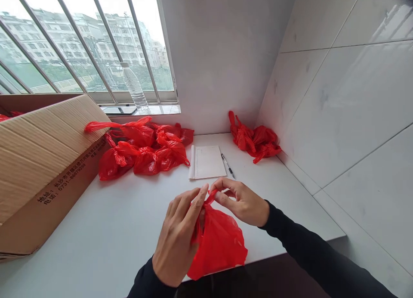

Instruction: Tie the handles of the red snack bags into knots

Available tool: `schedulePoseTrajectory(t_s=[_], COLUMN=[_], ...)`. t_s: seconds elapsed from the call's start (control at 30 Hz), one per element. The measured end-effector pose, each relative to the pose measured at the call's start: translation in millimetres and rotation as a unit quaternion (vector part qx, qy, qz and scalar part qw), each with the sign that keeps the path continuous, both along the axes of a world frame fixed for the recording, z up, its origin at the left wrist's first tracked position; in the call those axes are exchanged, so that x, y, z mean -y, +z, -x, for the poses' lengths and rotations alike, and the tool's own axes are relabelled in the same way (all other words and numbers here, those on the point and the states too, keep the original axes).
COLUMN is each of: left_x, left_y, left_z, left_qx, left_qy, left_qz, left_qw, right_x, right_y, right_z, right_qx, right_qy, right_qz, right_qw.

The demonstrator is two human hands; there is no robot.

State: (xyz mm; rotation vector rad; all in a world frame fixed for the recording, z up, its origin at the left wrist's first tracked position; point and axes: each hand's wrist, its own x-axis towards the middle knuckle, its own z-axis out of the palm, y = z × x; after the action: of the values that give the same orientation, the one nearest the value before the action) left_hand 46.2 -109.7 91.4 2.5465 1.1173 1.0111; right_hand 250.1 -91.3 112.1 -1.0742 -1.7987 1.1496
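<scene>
A red plastic bag (222, 242) sits at the front edge of the white table, its top gathered between my hands. My right hand (240, 201) pinches the twisted neck of the bag between thumb and index finger. On the other side, my left hand (182, 231) closes around the gathered plastic, its back to me and its thumb mostly hidden. What the bag contains cannot be made out.
Several knotted red bags (148, 145) lie beside an open cardboard box (48, 160) at left. More red bags (254, 136) rest by the tiled wall. A notebook (210, 162) and a pen (228, 166) lie mid-table. A water bottle (134, 87) stands on the windowsill.
</scene>
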Motion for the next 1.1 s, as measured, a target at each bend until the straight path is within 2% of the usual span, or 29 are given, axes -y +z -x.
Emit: schedulePoseTrajectory(t_s=[0.07,0.17,0.27,0.37,0.43,0.5,0.57,0.63,0.73,0.83,1.0,1.1], left_x=[2.0,10.0,20.0,27.1,28.4,27.6,26.3,25.8,26.3,25.2,21.3,25.3], left_y=[-7.8,-32.9,-62.9,-74.4,-69.5,-63.8,-65.6,-76.6,-96.8,-105.2,-104.8,-104.7], left_z=[5.7,30.0,63.0,76.4,67.7,49.8,30.5,15.9,6.2,4.3,-0.7,-1.2], left_qx=[-0.025,-0.065,-0.127,-0.123,-0.093,-0.089,-0.114,-0.137,-0.147,-0.159,-0.172,-0.163], left_qy=[0.018,0.039,0.073,0.110,0.113,0.076,0.025,0.006,0.025,0.031,0.035,0.031], left_qz=[-0.011,-0.033,-0.054,0.008,0.041,0.040,0.025,0.008,-0.004,-0.004,-0.010,0.019], left_qw=[0.999,0.997,0.988,0.986,0.988,0.992,0.993,0.991,0.989,0.987,0.984,0.986], right_x=[0.7,1.0,3.6,13.3,24.6,37.9,50.1,58.1,60.9,58.3,56.0,57.3], right_y=[-2.9,-24.6,-55.1,-70.6,-69.0,-64.8,-66.5,-77.5,-102.1,-118.7,-123.0,-120.3], right_z=[-4.9,-24.9,-49.1,-51.2,-34.9,-10.9,11.9,26.4,30.3,24.6,24.9,26.7], right_qx=[0.042,0.128,0.204,0.191,0.131,0.083,0.090,0.130,0.192,0.210,0.202,0.169], right_qy=[-0.052,-0.109,-0.139,-0.174,-0.209,-0.210,-0.157,-0.106,-0.083,-0.083,-0.092,-0.100], right_qz=[-0.036,-0.071,-0.027,0.010,-0.009,-0.051,-0.095,-0.137,-0.151,-0.142,-0.128,-0.123], right_qw=[0.997,0.983,0.969,0.966,0.969,0.973,0.979,0.976,0.966,0.964,0.967,0.973])
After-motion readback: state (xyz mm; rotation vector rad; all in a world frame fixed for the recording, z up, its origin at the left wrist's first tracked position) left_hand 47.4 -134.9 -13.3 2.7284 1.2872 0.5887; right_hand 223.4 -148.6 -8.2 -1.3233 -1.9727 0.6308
